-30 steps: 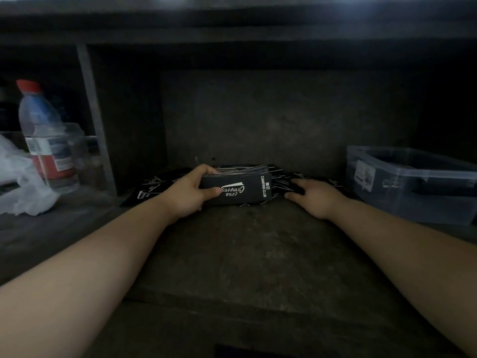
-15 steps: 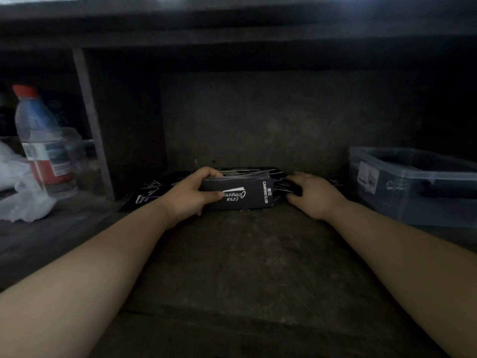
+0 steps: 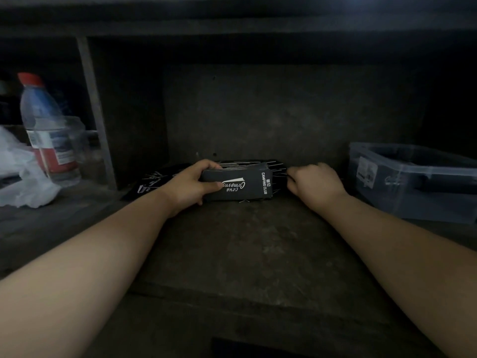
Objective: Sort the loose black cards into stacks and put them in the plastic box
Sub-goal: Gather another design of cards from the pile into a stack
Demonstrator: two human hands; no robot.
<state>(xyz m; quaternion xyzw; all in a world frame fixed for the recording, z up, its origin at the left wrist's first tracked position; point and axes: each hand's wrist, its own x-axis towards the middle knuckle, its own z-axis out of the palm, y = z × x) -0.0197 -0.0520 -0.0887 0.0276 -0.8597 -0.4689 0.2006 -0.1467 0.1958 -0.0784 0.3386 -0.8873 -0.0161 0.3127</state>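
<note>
While dimness blurs loose cards (left), left hand grips stack.

The front card of the black card stack reads "CAMPING CLUB" in white capitals, set sideways. Beside it stands an inverted white script logo, "Camping Club". Labels on the bottle and plastic box are illegible.

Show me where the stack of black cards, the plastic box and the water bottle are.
stack of black cards (image 3: 240, 187): head view, printed front face.
plastic box (image 3: 402, 192): head view, front wall.
water bottle (image 3: 49, 140): head view, on the label.
</note>
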